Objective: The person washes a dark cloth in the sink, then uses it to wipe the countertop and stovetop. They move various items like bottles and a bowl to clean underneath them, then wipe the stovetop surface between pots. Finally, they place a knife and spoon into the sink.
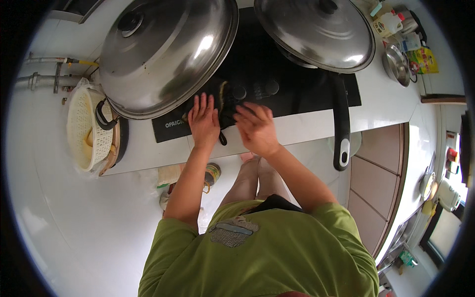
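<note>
My left hand (203, 122) lies palm down at the front of the black glass cooktop (308, 92), its fingers stretched out. Under and beside it is a dark cloth item (226, 115), perhaps a pot holder, with a tan edge and a black hanging loop (222, 139) over the counter edge. It blends into the black glass, so its outline is hard to make out. My right hand (258, 128) is just right of the cloth, slightly blurred, with bent fingers. Whether its fingertips pinch the cloth is hidden.
A large lidded pan (167, 55) stands at the back left, its side handle (105, 115) sticking out. A second lidded pan (319, 37) has a long handle (341, 130) past the counter edge. A plastic basket (81, 126) stands left, a steel bowl (396, 65) right.
</note>
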Demonstrator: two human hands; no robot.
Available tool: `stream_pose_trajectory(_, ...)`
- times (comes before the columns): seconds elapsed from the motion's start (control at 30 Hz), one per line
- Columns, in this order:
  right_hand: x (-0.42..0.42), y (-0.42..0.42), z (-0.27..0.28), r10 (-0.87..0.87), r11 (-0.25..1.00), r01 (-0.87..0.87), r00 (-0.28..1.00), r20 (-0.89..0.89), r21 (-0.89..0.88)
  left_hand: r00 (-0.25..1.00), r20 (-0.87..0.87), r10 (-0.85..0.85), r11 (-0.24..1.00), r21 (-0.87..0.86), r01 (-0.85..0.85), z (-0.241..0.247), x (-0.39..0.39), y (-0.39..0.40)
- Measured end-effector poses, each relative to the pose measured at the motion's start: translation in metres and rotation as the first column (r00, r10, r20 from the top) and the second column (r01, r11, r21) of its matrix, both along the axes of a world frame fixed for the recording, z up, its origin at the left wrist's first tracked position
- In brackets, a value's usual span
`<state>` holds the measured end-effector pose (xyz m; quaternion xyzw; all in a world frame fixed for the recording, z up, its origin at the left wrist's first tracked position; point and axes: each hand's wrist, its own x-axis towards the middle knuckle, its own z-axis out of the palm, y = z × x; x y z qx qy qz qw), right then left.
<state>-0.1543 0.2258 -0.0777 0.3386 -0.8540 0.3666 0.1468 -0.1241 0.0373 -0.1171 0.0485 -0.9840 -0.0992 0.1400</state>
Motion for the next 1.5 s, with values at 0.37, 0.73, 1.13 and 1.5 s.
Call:
stream_pose_trajectory(0.37,-0.075,0.062,-0.035,-0.310,0.950,0.311,0.947,0.079,0.006,0.774,0.338,-0.535,0.844,0.171,0.508,0.029,-0.114,-0.006)
stream_pose_trajectory(0.73,-0.075,0.069,-0.049,-0.341,0.914,0.359,0.932,0.123,-0.186,0.731,0.519,-0.443,0.850,-0.018,0.527,0.042,-0.159,0.082)
stream_pose_trajectory(1.13,-0.075,0.065,-0.046,-0.296,0.928,0.309,0.951,0.091,-0.210,0.898,0.430,-0.096,0.956,-0.211,0.203,0.052,-0.191,0.113)
stream_pose_trajectory(1.5,-0.076,0.062,-0.048,-0.322,0.947,0.322,0.947,0.005,0.000,0.976,0.160,-0.147,0.920,-0.339,0.194,0.034,-0.196,0.113)
